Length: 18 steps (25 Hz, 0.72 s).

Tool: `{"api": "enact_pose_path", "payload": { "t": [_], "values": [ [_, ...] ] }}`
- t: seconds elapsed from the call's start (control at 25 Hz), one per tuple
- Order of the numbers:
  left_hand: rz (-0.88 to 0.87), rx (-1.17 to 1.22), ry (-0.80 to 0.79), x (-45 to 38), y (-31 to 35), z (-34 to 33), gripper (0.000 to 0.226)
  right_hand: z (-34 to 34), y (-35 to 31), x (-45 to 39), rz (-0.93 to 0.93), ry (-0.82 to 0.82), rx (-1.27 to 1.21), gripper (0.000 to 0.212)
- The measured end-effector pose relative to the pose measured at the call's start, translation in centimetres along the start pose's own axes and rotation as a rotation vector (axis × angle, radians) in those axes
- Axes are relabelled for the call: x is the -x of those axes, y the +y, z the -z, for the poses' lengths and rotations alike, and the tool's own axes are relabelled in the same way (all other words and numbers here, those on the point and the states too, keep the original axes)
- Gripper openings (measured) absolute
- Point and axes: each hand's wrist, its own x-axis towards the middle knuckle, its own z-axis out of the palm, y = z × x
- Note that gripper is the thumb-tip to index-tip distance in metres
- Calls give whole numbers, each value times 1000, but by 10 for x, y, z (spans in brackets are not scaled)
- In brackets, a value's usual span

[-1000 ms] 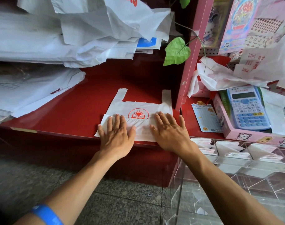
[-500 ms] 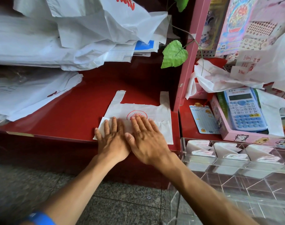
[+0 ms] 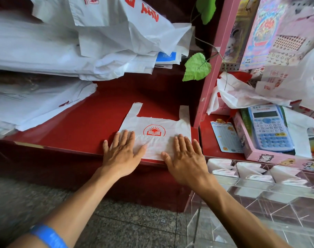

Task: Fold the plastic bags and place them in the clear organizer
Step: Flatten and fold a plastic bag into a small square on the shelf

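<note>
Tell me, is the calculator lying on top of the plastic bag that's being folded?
No, the calculator lies in a pink box to the right, apart from the plastic bag.

Thin matt plastic bag (image 3: pixel 153 138) on glossy red shelf (image 3: pixel 91 126); clear acrylic organizer (image 3: pixel 260 199).

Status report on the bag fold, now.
Left hand and right hand both flat, pressing the bag on the red counter. Bottom flap folded up. Clear organizer at right, unobstructed.

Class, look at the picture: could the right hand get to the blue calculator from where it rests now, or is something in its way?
Probably yes. The right hand presses flat on the bag, holding nothing. The calculator lies uncovered in the pink tray, past the pink post.
</note>
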Motion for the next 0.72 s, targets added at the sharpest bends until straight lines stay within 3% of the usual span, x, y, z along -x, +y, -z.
{"api": "enact_pose_path", "payload": {
  "t": [0.28,0.44,0.56,0.72],
  "values": [
    [-237,-11,-84,-1,-55,16,113,11,21,6,24,-77,-42,113],
    [-406,59,35,-4,-82,11,87,16,34,10,85,-156,-5,123],
    [-372,316,118,-4,-91,13,77,19,47,10,161,-103,-6,104],
    [-296,501,141,-3,-96,17,62,32,70,9,200,57,-362,56]
  ]
}}
